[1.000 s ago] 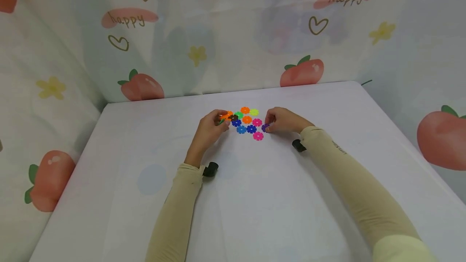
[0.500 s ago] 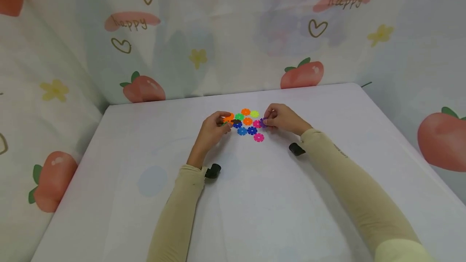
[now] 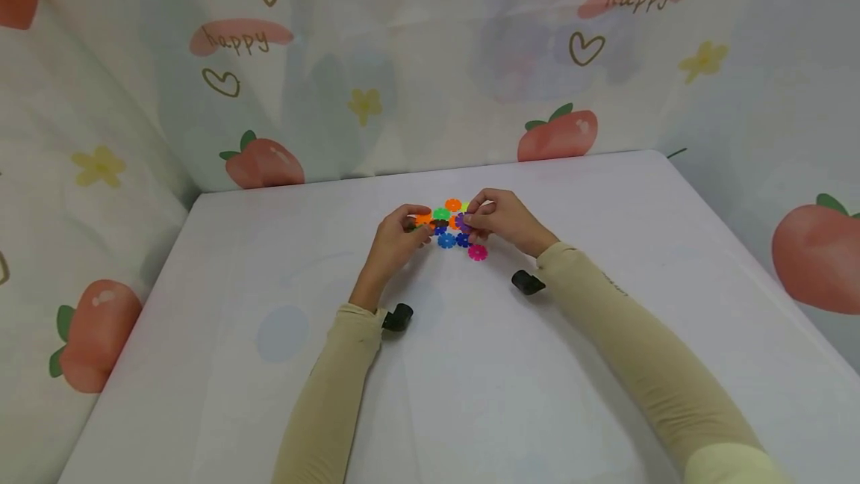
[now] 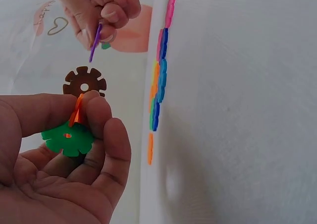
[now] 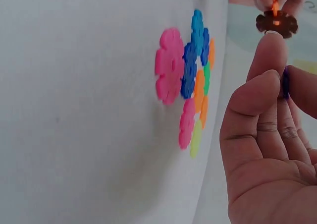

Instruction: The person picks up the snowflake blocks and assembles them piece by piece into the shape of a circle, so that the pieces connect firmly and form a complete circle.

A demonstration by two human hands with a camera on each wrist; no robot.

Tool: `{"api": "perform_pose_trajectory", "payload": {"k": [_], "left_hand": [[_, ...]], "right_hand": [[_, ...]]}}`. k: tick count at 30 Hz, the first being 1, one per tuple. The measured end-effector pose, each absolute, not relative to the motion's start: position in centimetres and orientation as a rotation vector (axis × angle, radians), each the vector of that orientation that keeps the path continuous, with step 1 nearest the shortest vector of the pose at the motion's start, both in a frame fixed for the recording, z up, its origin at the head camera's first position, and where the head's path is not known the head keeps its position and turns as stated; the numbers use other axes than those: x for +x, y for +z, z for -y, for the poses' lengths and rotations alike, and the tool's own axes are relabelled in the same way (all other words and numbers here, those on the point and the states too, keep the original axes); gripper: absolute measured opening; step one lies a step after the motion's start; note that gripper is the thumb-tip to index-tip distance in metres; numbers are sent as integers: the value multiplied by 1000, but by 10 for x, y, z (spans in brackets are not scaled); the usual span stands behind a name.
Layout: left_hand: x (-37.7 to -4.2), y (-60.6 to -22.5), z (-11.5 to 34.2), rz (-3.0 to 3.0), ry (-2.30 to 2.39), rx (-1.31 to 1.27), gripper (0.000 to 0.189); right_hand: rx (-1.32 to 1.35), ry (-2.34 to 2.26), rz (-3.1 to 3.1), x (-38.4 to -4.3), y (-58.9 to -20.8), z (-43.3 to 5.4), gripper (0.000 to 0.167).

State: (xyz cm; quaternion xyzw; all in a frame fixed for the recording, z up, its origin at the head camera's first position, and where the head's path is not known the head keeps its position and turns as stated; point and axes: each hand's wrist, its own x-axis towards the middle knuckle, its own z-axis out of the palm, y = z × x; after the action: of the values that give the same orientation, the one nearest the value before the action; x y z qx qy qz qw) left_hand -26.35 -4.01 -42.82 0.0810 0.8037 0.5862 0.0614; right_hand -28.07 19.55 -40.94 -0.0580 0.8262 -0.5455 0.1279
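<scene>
My left hand (image 3: pixel 396 240) grips a joined piece of notched, flower-shaped plastic discs. In the left wrist view it consists of a green disc (image 4: pixel 67 144), an orange disc (image 4: pixel 76 114) set crosswise, and a brown disc (image 4: pixel 74 81) at the far end. Thumb and index finger of my right hand (image 3: pixel 502 219) pinch a purple disc (image 3: pixel 461 223) by its edge. That disc (image 4: pixel 94 44) is raised off the table, edge-on to the left wrist camera and a small gap from the brown one. In the right wrist view the fingers hide most of the purple disc (image 5: pixel 286 83).
Loose discs lie flat below the hands, among them a pink disc (image 3: pixel 478 253), a light blue disc (image 3: pixel 446 241), a green disc (image 3: pixel 441 213) and an orange disc (image 3: pixel 453 205). The white-covered table (image 3: pixel 430 387) meets a printed cloth backdrop (image 3: pixel 430 43) behind.
My right hand has lifted the purple disc from the right side of the group and carried it left toward the left hand. The brown disc has tilted in the left hand's grip.
</scene>
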Motion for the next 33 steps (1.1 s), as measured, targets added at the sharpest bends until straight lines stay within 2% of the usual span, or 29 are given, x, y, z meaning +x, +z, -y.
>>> {"api": "perform_pose_trajectory", "payload": {"k": [16, 25, 33], "left_hand": [[-262, -430, 33, -2322, 1922, 194, 36], [-261, -428, 32, -2322, 1991, 113, 36], [-263, -428, 39, -2296, 1840, 143, 33]], "right_hand": [[-152, -1734, -2353, -271, -411, -179, 23], [-266, -1877, -2317, -272, -418, -170, 18], [-241, -1857, -2316, -272, -418, -169, 17]]}}
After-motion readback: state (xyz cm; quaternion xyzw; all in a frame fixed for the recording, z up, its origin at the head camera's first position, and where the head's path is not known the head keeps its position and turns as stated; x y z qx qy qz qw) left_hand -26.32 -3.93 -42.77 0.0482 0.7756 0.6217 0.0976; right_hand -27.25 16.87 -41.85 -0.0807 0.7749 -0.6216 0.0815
